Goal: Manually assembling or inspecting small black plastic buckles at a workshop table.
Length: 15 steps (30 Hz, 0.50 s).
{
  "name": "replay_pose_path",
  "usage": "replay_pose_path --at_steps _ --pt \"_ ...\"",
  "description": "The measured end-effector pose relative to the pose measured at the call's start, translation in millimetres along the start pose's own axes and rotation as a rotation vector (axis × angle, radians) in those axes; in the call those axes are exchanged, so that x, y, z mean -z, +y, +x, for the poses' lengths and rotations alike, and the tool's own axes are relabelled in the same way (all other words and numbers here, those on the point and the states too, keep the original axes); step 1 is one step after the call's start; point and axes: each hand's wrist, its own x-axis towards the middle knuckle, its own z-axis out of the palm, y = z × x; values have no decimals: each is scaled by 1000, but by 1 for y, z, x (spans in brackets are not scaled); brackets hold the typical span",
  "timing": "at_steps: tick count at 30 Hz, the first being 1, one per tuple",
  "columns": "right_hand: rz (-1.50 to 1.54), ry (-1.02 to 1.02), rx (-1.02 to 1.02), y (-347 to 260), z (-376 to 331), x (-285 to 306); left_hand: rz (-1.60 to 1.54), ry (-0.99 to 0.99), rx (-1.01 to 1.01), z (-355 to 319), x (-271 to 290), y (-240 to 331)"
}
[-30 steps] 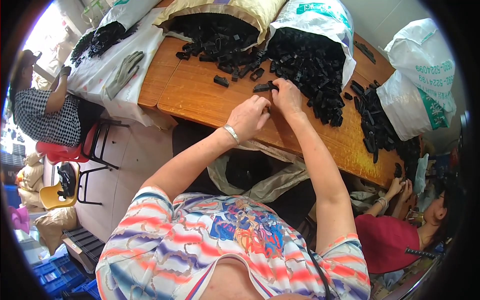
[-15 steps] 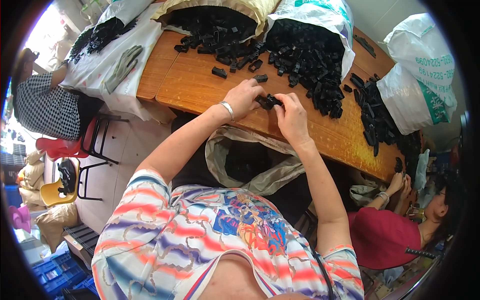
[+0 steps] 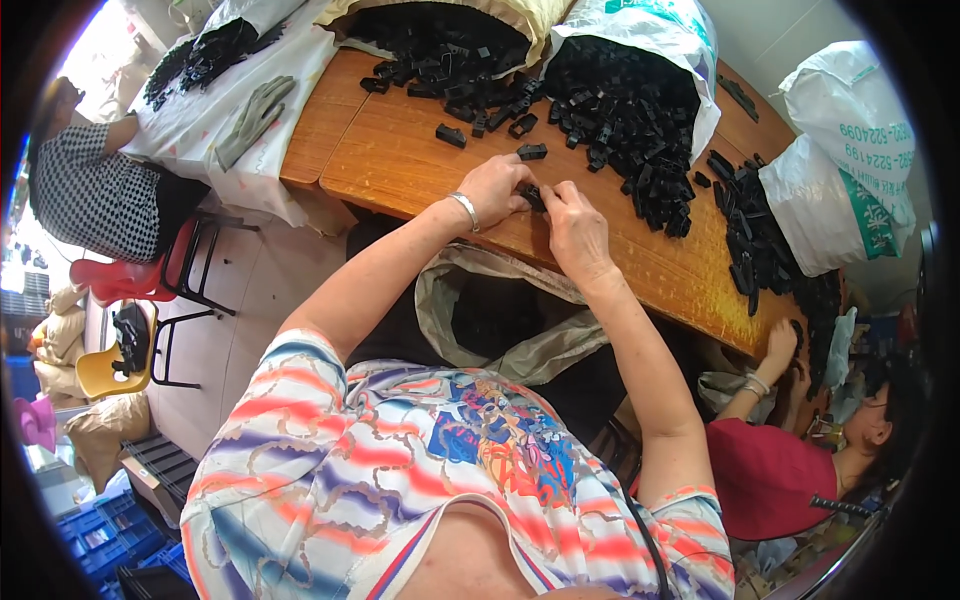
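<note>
My left hand (image 3: 497, 188), with a silver bracelet at the wrist, and my right hand (image 3: 574, 228) meet over the wooden table (image 3: 400, 160) near its front edge. Both hands pinch a small black plastic part (image 3: 532, 197) between their fingertips. Loose black parts (image 3: 531, 151) lie on the table just beyond my hands. A large heap of the same black parts (image 3: 620, 110) spills from an open white sack to the right of them. An open tan sack (image 3: 500, 320) hangs under the table edge in front of me.
Another sack of black parts (image 3: 440, 30) lies at the table's far side. A white sack (image 3: 850, 160) stands at the right beside more parts (image 3: 750, 230). One person in red (image 3: 790, 460) works at the right; another in a checked top (image 3: 90, 190) sits at the left. Grey gloves (image 3: 255, 115) rest on white cloth.
My hands have drawn back from the heap toward the table's front edge, keeping the black part between them. The view has shifted slightly.
</note>
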Motion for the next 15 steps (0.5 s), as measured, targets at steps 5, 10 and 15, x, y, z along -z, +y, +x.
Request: replay_pose_path --at_steps 5,10,15 --pt "-361 -148 110 -7 6 -10 9 16 6 3 0 -2" --pt "-477 -215 89 -16 4 -8 -9 -41 -70 4 5 -5" --pt "29 -152 -31 -34 -41 14 -368 -234 40 4 32 -19"
